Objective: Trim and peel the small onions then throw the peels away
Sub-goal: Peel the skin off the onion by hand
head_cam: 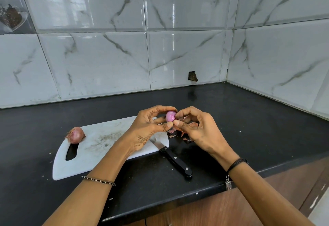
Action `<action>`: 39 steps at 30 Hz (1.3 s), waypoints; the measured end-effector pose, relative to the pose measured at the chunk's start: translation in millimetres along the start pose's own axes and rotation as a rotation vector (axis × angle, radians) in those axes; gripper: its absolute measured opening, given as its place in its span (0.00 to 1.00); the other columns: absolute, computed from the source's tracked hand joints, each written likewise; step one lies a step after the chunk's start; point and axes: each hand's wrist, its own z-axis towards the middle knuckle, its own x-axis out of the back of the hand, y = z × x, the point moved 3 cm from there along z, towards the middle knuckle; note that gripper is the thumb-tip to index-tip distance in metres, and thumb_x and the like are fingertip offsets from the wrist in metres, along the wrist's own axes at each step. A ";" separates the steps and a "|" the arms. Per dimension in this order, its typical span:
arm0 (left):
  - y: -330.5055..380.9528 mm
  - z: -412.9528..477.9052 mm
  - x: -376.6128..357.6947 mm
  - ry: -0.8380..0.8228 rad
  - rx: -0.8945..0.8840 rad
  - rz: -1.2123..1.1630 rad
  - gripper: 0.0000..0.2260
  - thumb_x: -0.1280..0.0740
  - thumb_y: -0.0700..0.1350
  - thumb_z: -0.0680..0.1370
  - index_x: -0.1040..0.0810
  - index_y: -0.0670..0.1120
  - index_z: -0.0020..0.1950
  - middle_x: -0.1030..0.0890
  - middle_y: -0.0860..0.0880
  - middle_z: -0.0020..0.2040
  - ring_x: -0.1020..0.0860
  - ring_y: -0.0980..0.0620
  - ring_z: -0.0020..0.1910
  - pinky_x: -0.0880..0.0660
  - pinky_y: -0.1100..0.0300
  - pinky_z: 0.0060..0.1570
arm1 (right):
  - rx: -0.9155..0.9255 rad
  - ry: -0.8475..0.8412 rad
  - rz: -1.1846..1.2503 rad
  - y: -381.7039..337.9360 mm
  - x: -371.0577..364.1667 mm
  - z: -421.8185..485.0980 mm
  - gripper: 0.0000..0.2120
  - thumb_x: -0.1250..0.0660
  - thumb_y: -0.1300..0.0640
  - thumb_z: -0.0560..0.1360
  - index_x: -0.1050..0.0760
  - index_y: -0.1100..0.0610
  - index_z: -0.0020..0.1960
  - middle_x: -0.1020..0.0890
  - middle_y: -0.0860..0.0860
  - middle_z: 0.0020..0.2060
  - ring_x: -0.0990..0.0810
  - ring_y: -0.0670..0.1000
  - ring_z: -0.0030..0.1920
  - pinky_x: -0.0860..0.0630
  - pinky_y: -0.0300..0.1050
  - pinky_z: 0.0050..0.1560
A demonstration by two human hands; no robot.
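A grey-veined marble-tile wall (106,56) fills the far half of the scene and turns a corner at the far right, and below it runs a black countertop (249,118) with a wooden cabinet front under its near edge. A white cutting board (99,147) lies on the counter left of centre, angled, with its handle slot towards the near left. Above the board's far right corner both hands meet: the left hand (147,127) has its thumb and curled fingers closed round a peeled onion (170,115), and the right hand (197,133) pinches the same onion's right side with thumb and forefinger tips, the other fingers curled. A black-handled knife (175,159) rests across the board's right edge, blade on the board, handle on the counter pointing near right. An unpeeled onion (75,134) sits on the board's far left end, just beyond the slot, well apart from the hands. Loose peels (172,131) lie on the counter just beside the board's right edge, partly hidden under the right hand. The peeled onion, pink and glossy, is held clear of the board
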 end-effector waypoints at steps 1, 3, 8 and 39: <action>0.1 -0.1 0.2 0.002 0.001 0.000 0.20 0.26 0.28 0.72 0.19 0.43 0.62 0.15 0.48 0.59 0.16 0.49 0.59 0.19 0.60 0.48 | -0.013 -0.009 0.018 0.5 -0.2 -0.3 0.05 0.25 0.57 0.76 0.19 0.54 0.50 0.17 0.50 0.42 0.19 0.47 0.36 0.19 0.46 0.34; 0.6 0.0 0.2 0.002 0.000 0.000 0.20 0.26 0.28 0.72 0.19 0.43 0.62 0.15 0.48 0.59 0.16 0.49 0.59 0.19 0.60 0.48 | -0.014 -0.024 0.015 1.8 -0.7 -0.7 0.04 0.25 0.57 0.76 0.19 0.53 0.49 0.18 0.49 0.40 0.21 0.43 0.34 0.21 0.46 0.34; -0.4 0.4 -2.0 0.015 0.006 -0.025 0.21 0.27 0.28 0.72 0.19 0.42 0.63 0.16 0.47 0.60 0.16 0.48 0.59 0.19 0.60 0.49 | 0.069 -0.014 -0.092 0.8 -2.0 -1.0 0.03 0.26 0.58 0.77 0.19 0.52 0.48 0.21 0.43 0.43 0.21 0.46 0.38 0.21 0.42 0.39; -3.9 1.3 7.6 -0.047 0.075 0.054 0.20 0.27 0.33 0.75 0.20 0.42 0.67 0.15 0.46 0.60 0.17 0.48 0.61 0.21 0.61 0.57 | -0.024 0.097 -0.115 -2.1 6.9 -4.2 0.06 0.22 0.57 0.73 0.13 0.56 0.50 0.13 0.48 0.42 0.14 0.51 0.38 0.16 0.44 0.38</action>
